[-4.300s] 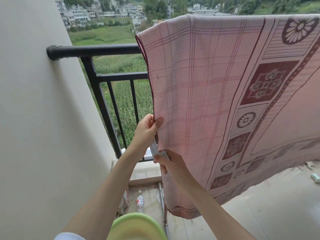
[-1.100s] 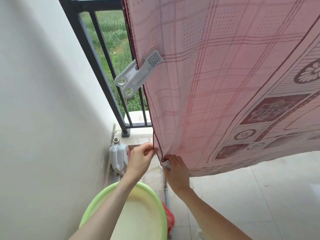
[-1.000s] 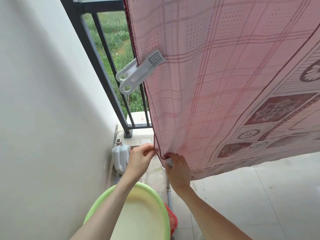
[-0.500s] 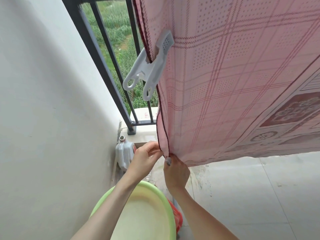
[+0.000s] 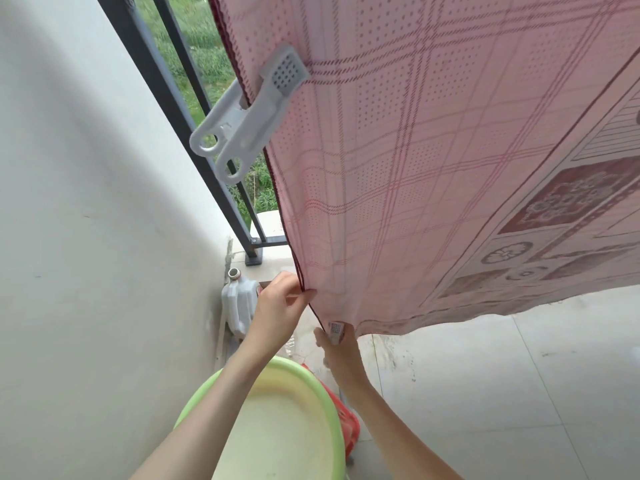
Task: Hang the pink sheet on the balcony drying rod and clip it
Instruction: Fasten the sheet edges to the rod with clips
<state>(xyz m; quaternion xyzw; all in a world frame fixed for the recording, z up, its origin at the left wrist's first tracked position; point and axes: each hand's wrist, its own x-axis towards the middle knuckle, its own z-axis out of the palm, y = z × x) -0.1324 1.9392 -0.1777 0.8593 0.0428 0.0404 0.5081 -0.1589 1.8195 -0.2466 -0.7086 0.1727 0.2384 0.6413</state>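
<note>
Pink sheet [image 5: 433, 161], checked and bordered with dark red flower panels, is seen hanging down across the view from 12 to 3 o'clock, and a large white plastic clip [image 5: 249, 112] is clamped on its dark-hemmed left edge at 11 o'clock, in front of the black railing [image 5: 166, 91]. That hem is pinched low down by the left hand [image 5: 280, 306], while the bottom corner, together with a second small white clip [image 5: 335, 331], is gripped by the right hand [image 5: 337, 348]; a green basin [image 5: 277, 424] is seen at 6 o'clock and a white jug [image 5: 240, 303] by the wall
</note>
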